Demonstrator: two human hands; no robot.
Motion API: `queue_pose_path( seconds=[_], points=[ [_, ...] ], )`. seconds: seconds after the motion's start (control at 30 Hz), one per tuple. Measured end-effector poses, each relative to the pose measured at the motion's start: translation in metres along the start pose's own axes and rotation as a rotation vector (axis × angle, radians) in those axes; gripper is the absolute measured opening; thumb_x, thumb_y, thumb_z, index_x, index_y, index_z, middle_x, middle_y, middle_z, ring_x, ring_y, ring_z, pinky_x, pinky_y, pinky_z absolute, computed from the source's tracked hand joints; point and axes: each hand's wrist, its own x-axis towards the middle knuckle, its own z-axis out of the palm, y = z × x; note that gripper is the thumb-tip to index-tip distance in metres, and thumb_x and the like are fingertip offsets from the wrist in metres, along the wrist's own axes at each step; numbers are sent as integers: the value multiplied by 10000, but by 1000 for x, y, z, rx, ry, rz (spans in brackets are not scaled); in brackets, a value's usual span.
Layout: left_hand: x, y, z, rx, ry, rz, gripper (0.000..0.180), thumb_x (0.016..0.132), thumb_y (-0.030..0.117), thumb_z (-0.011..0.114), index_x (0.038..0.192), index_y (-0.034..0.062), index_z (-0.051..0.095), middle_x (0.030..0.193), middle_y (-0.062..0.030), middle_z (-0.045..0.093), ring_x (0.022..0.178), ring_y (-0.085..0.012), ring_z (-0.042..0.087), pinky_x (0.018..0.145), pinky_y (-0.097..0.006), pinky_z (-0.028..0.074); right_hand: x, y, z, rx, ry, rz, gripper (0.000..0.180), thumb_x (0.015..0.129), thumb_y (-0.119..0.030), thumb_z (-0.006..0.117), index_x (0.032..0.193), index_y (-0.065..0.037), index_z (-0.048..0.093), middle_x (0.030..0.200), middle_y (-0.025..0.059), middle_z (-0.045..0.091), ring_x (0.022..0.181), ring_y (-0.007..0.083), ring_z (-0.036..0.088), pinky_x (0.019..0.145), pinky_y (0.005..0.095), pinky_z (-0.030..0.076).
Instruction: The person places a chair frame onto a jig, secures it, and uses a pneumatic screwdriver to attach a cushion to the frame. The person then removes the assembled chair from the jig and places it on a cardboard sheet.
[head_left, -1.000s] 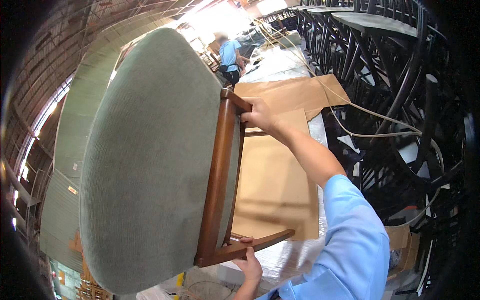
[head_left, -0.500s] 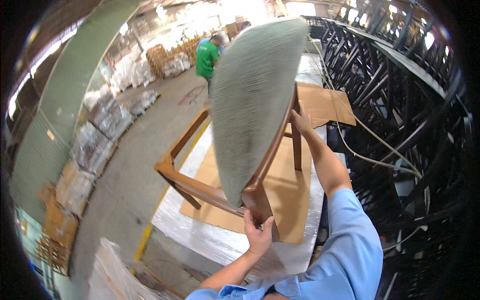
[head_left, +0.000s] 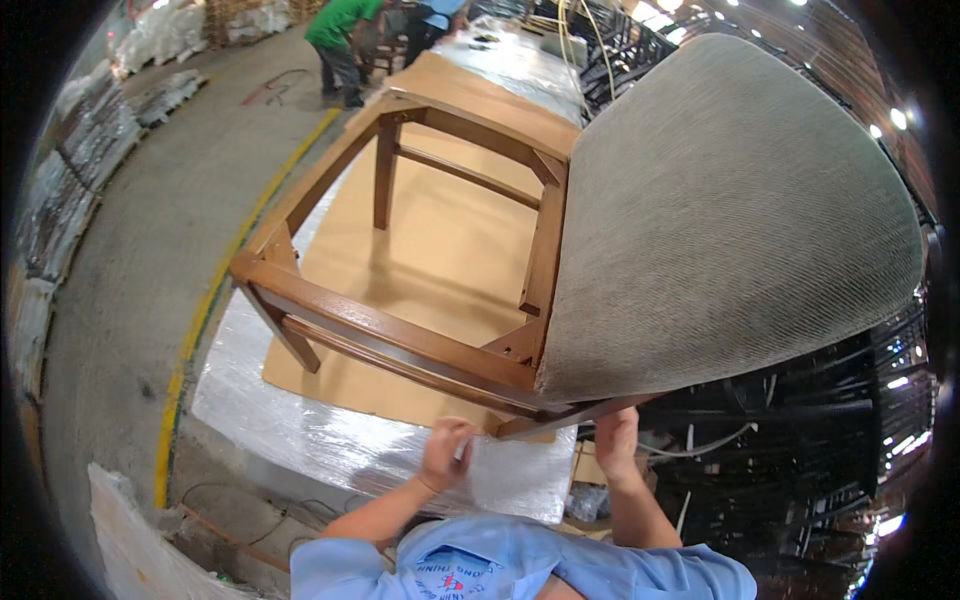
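Observation:
A chair (head_left: 400, 312) with a brown wooden frame stands in front of me, its seat opening showing bare rails and corner blocks. Its rounded grey fabric backrest (head_left: 735, 225) leans out to the right. My right hand (head_left: 617, 445) grips the near edge of the chair just under the backrest, its fingertips partly hidden behind the wood. Beside the near rear leg, my left hand (head_left: 447, 452) is loosely curled, with nothing visible in it and a gap between thumb and fingers. Under the chair lies a brown cardboard sheet (head_left: 440, 240).
The cardboard rests on a surface wrapped in clear film (head_left: 270, 375). Dark frames (head_left: 800, 430) are piled at the right. A yellow floor line (head_left: 190, 350) runs along the left, beyond which stand wrapped stacks (head_left: 75, 190). Two people work at the back, one in a green shirt (head_left: 340, 22).
The chair has turned, its backrest swinging to the right and showing its broad face. My left hand has come off the frame; my right hand has moved down to the near side.

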Motion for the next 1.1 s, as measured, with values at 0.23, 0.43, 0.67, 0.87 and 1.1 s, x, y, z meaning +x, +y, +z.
queue_pose_path(
  seconds=[0.23, 0.43, 0.67, 0.87, 1.1],
  points=[
    [42, -152, -26, 295, -225, -404, 500, 951, 279, 625, 1364, -4, 600, 1405, -315, 557, 1344, -505, 480, 1159, -546, 363, -7, 11, 69, -154, 208, 223, 587, 961, -213, 627, 1468, 31, 458, 1474, 145, 532, 1338, 267, 521, 1151, 433, 390],
    [65, -145, -35, 622, -488, -425, 635, 1028, 411, 530, 1603, 164, 417, 1734, -196, 152, 1592, -434, 140, 1289, -583, 88, 15, 0, 104, -367, 302, 392, 451, 808, -77, 811, 1220, 18, 653, 1221, 102, 669, 1123, 229, 628, 1009, 387, 498],
    [46, -176, -19, 834, -375, -258, 678, 989, 488, 573, 1590, 203, 440, 1727, -210, 175, 1573, -465, 183, 1231, -703, 92, 17, 13, 91, -495, 406, 412, 413, 870, -86, 781, 1249, 13, 650, 1290, 105, 654, 1167, 223, 621, 1038, 400, 488],
    [64, -147, -30, 508, -304, -518, 579, 991, 443, 570, 1481, 135, 562, 1633, -192, 389, 1529, -377, 322, 1233, -610, 202, 48, 48, 42, -300, 440, 269, 487, 847, -62, 759, 1293, 26, 585, 1287, 98, 627, 1172, 238, 598, 1058, 396, 456],
    [68, -137, -33, 703, -481, -456, 504, 975, 432, 573, 1366, 121, 639, 1445, -198, 579, 1408, -406, 428, 1197, -597, 263, 92, 12, 50, -786, 331, 569, 465, 866, -218, 787, 1210, 61, 646, 1185, 167, 712, 1101, 290, 675, 1009, 396, 499]
  ],
)
